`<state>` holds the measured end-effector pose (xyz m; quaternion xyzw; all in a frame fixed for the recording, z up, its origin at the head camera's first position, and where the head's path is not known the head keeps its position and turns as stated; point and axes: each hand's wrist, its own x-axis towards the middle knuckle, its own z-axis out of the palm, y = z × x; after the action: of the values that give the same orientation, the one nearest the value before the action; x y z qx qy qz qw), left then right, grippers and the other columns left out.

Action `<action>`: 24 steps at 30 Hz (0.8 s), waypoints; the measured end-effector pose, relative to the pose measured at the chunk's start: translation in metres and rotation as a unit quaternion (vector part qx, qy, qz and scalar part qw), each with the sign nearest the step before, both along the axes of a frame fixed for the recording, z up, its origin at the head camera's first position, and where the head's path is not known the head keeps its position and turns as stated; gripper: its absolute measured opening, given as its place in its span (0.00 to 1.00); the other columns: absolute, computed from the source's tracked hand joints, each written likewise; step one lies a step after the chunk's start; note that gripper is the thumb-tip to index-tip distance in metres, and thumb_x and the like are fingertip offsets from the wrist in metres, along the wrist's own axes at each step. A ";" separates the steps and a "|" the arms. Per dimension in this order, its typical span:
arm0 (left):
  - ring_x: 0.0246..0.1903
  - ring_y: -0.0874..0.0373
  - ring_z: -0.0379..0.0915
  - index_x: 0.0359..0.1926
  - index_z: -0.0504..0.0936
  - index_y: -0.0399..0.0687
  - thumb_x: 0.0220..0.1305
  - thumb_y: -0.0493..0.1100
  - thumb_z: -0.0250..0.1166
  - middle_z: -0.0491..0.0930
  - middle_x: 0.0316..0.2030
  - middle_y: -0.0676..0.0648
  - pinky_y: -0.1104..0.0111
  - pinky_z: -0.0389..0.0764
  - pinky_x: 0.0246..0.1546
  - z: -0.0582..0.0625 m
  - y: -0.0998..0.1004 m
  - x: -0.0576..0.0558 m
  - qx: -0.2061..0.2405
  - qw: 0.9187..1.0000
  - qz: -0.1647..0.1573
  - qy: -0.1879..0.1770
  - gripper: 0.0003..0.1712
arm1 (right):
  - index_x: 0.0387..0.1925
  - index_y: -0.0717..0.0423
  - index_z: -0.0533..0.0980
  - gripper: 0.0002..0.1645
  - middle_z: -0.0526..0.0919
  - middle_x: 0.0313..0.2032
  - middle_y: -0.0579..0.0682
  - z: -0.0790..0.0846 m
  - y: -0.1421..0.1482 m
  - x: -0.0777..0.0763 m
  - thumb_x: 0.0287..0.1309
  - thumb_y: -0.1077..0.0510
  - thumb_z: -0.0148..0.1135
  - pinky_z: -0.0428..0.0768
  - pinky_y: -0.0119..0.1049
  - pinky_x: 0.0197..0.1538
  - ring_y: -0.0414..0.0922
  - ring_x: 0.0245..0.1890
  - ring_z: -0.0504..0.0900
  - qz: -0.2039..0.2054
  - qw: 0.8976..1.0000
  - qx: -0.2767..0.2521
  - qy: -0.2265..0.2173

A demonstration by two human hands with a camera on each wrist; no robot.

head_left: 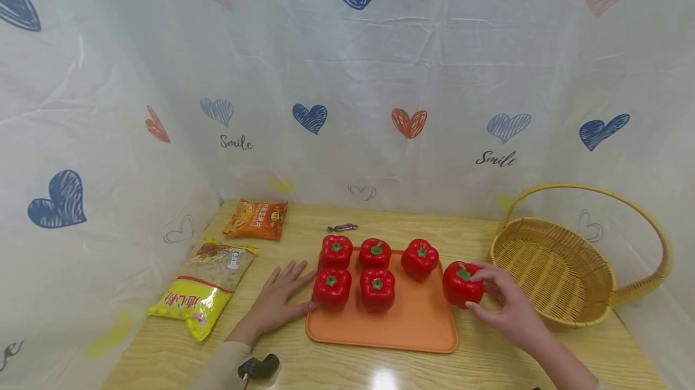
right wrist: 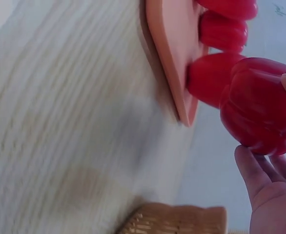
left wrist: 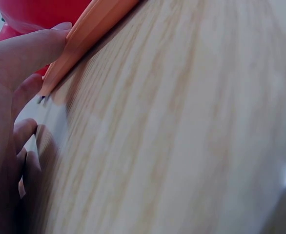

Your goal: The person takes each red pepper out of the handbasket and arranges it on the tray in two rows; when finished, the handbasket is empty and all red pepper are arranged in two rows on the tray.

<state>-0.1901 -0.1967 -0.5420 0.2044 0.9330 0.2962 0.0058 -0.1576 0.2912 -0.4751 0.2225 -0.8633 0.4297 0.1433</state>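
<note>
My right hand (head_left: 506, 305) grips a red bell pepper (head_left: 461, 284) between thumb and fingers, at the right edge of the orange tray (head_left: 391, 329). In the right wrist view that pepper (right wrist: 260, 105) is raised above the table, with fingertips at its underside. Several more red peppers stand on the tray in two rows, one of them a back-row pepper (head_left: 420, 259) near the right side. My left hand (head_left: 279, 299) lies spread at the tray's left edge. Its thumb (left wrist: 40, 46) touches the tray rim in the left wrist view.
A wicker basket (head_left: 608, 311) with a tall handle stands on the right. To the left lie a yellow pasta bag (head_left: 206, 284) and an orange snack bag (head_left: 256, 219). Behind the tray is a small purple-wrapped candy (head_left: 342, 228). A heart-printed curtain (head_left: 358, 76) hangs behind the table.
</note>
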 end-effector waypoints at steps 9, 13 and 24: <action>0.79 0.43 0.40 0.76 0.68 0.62 0.62 0.71 0.63 0.57 0.78 0.46 0.45 0.35 0.77 0.001 0.000 0.000 -0.002 1.000 0.002 -0.012 0.45 | 0.47 0.51 0.76 0.31 0.76 0.59 0.57 -0.011 -0.018 0.001 0.44 0.72 0.80 0.77 0.20 0.54 0.28 0.62 0.70 0.038 0.999 -0.015 0.015; 0.79 0.43 0.40 0.76 0.67 0.62 0.62 0.71 0.63 0.57 0.78 0.46 0.45 0.35 0.77 0.002 0.001 0.000 -0.004 1.000 0.002 -0.013 0.45 | 0.48 0.49 0.76 0.32 0.76 0.60 0.56 -0.015 -0.026 0.002 0.43 0.70 0.81 0.78 0.21 0.54 0.30 0.62 0.71 0.037 0.999 -0.005 0.029; 0.79 0.43 0.40 0.76 0.67 0.62 0.63 0.71 0.63 0.57 0.78 0.45 0.44 0.35 0.77 0.002 0.001 0.000 -0.004 1.000 0.000 -0.007 0.45 | 0.46 0.43 0.76 0.32 0.78 0.60 0.53 -0.025 -0.041 0.002 0.41 0.66 0.84 0.85 0.35 0.50 0.34 0.61 0.73 0.031 0.998 0.029 0.043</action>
<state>-0.1905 -0.1957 -0.5405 0.2024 0.9341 0.2937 0.0136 -0.1561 0.2503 -0.5003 0.2712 -0.8612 0.3989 0.1601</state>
